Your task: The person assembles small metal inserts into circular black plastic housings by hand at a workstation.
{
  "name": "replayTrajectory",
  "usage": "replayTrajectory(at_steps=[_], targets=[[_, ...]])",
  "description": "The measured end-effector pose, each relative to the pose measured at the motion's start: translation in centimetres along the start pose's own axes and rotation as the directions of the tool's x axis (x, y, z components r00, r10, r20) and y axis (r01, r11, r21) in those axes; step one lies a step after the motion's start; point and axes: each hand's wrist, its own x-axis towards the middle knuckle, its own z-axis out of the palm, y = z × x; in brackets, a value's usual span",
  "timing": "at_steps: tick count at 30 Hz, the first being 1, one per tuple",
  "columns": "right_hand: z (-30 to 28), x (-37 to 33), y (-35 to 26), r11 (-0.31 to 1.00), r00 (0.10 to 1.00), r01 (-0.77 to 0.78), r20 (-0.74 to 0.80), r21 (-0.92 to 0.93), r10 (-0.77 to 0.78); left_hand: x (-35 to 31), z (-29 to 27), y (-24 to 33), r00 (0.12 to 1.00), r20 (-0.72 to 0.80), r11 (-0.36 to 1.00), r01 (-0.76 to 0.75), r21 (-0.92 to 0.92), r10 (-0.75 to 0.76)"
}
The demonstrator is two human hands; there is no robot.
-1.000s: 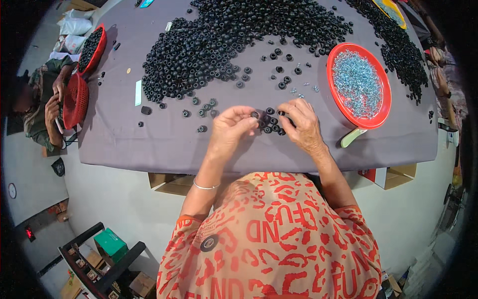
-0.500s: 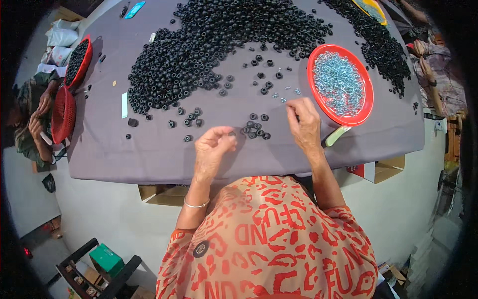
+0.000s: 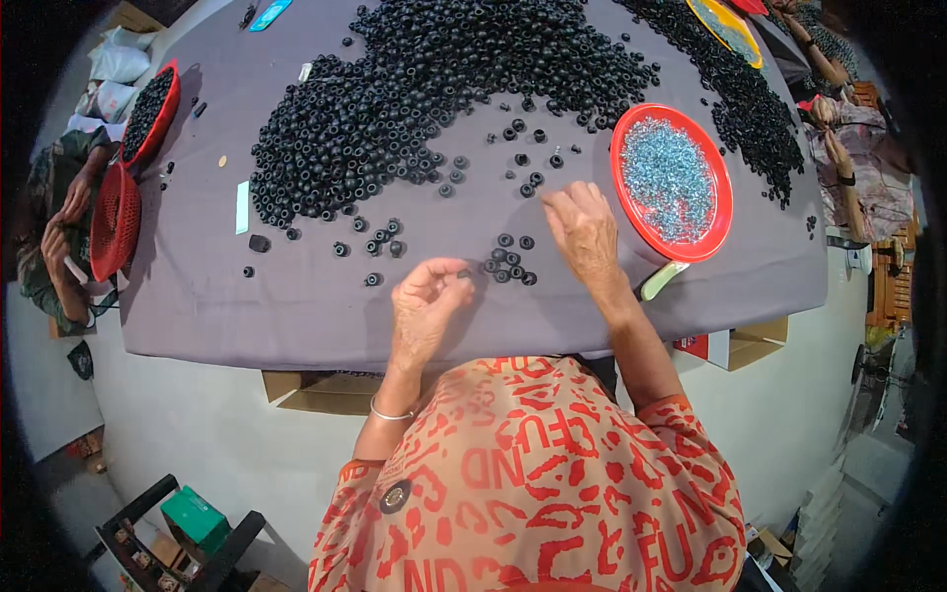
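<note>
While the left hand [image 3: 426,308] sits low over the grey cloth [image 3: 266,321] with thumb and forefinger pinched narrow on a small dark piece [image 3: 464,274], the right hand [image 3: 584,232] is out ahead, fingertips turned down just beside a couple of stray black rings [image 3: 535,180]. Right grip: fingers curled, gap hidden from above, can't tell if anything is in it. Piece detail in the left is too small to read, likely the same sort of black part. Between the hands lies a small cluster [image 3: 503,259] of black rings, some touching, a few just apart; it's near the left fingertips but not touched by them. Main pile [image 3: 345,148] is farther up the cloth, well apart from both hands. Red tray [image 3: 725,202] of small clear bluish pieces [image 3: 671,178] is right of the right hand, near it, pale green handle [image 3: 660,281] pointing back toward the person. My read on the step: piece-by-piece fingertip handling, left holding, right at a reach. Next move, as I judge it, calls for a light right-hand pinch on one small part without nudging its neighbours, left pinch kept steady. Main risk: round parts could roll.
</note>
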Motion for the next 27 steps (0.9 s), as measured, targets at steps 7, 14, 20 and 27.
replayTrajectory(at_steps=[7,14,20,27], targets=[[-1.1,0.8,0.4,0.988,0.998,0.052,-0.047,0.147,-0.046,0.3,-0.6,-0.1,1.000,0.026,1.000,0.011,0.011,-0.011],[-1.7,0.0,1.0,0.888,0.974,-0.222,0.126,0.402,0.187,0.5,0.1,0.8,0.999,0.014,0.999,0.051,-0.020,-0.050],[-4.2,-0.5,-1.0,0.067,0.818,-0.540,0.504,0.839,0.278,1.9,3.0,2.3,0.991,0.131,0.995,0.022,-0.102,-0.009],[-3.0,-2.3,-2.4,-0.370,0.805,-0.468,0.560,0.802,0.197,1.8,6.1,1.6,0.976,0.101,0.971,-0.204,0.123,0.192]])
